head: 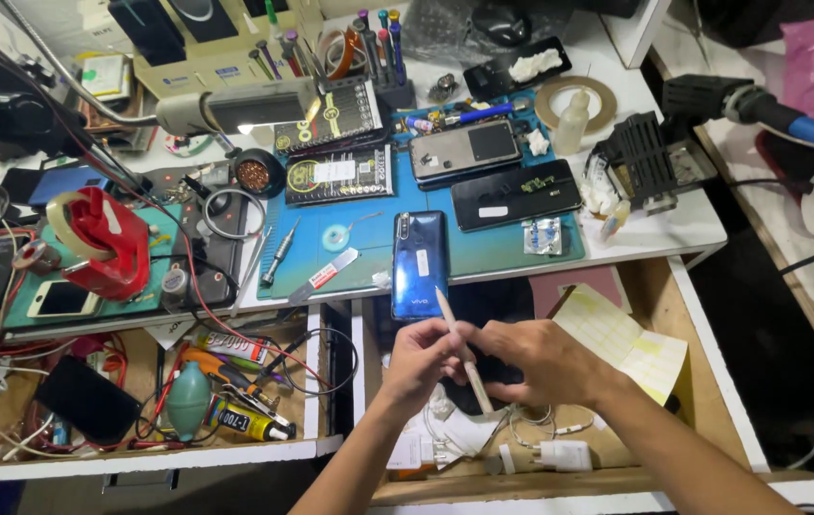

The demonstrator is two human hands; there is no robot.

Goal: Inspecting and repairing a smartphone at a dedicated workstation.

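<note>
My left hand [421, 360] and my right hand [540, 362] meet over an open drawer [702, 381] in front of the workbench. Both pinch a thin pale stick-like tool [461, 348] that slants up toward the bench. A small dark item between the fingers is mostly hidden. Just beyond the fingertips, a blue phone [419, 262] lies back-up on the blue work mat [369, 238], hanging over the bench edge.
Two more phones [464, 151] [515, 194] lie on the mat with tweezers, a screwdriver [278, 256] and a tape roll [574, 93]. A red tape dispenser [102, 243] stands left. The left drawer holds glue tubes [240, 420] and a green blower [187, 401]. Yellow label sheets [621, 343] and white chargers [559, 456] lie in the right drawer.
</note>
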